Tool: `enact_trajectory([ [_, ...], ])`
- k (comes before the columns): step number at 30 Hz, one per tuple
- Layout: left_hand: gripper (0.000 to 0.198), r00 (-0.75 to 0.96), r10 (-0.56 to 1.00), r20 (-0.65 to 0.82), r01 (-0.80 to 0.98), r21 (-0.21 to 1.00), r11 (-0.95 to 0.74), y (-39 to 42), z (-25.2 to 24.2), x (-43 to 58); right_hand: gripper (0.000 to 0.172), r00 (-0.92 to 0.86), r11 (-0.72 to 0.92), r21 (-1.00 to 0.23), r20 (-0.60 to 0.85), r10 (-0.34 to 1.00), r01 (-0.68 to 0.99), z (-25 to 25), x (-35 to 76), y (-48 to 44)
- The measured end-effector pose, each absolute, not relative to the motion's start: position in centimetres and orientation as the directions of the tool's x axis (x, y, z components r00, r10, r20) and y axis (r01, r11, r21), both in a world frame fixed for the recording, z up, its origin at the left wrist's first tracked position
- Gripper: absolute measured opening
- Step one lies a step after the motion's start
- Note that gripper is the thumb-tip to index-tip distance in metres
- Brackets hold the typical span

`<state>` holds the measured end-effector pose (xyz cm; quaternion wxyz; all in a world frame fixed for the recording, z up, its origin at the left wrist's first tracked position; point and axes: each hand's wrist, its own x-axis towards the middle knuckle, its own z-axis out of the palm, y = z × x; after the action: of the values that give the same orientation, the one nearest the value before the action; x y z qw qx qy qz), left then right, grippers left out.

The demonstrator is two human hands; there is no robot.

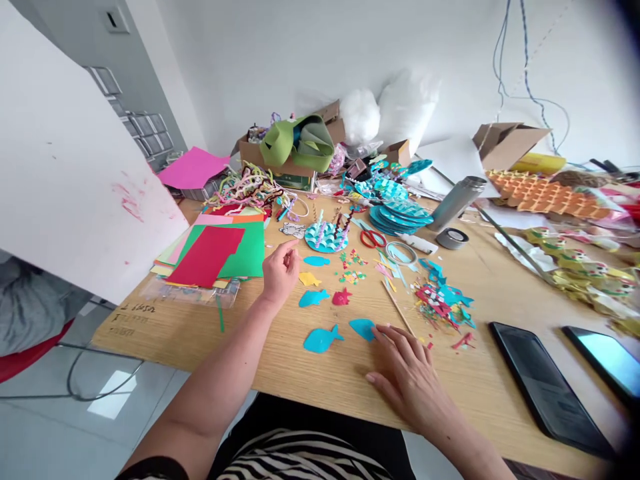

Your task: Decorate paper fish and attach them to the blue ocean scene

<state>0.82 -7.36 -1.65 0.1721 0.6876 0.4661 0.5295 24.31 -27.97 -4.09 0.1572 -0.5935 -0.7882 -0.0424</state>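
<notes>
Right hand (407,380) lies flat, fingers spread, its fingertips covering one edge of a blue paper shape (363,328); left hand (280,270) hovers loosely curled, empty.

This looks like a plain room used as a craft workspace. A wooden table (325,373) is crowded with coloured paper sheets (215,257), cut-out paper fish (321,340), scraps (443,303), pipe cleaners (247,187), scissors (373,238) and tape rolls (451,238). Cardboard boxes (505,143) of supplies stand against a bare white wall (300,53), and two tablets (543,387) lie at the table's edge.
</notes>
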Motion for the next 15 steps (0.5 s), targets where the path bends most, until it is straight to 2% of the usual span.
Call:
enact_trajectory([
  [6, 0.026, -0.067, 0.825, 0.561, 0.414, 0.768, -0.488, -7.4, -1.4, 0.6, 0.068, -0.302, 0.337, -0.063, 0.313, 0.9, 0.939, -5.1, 24.7, -29.3],
  [15, 0.032, -0.281, 0.829, 0.483, 0.204, 0.874, -0.441, -6.2, -0.5, -0.7, 0.077, -0.395, 0.427, -0.042, 0.308, 0.866, 0.903, -5.0, 25.2, -32.2],
])
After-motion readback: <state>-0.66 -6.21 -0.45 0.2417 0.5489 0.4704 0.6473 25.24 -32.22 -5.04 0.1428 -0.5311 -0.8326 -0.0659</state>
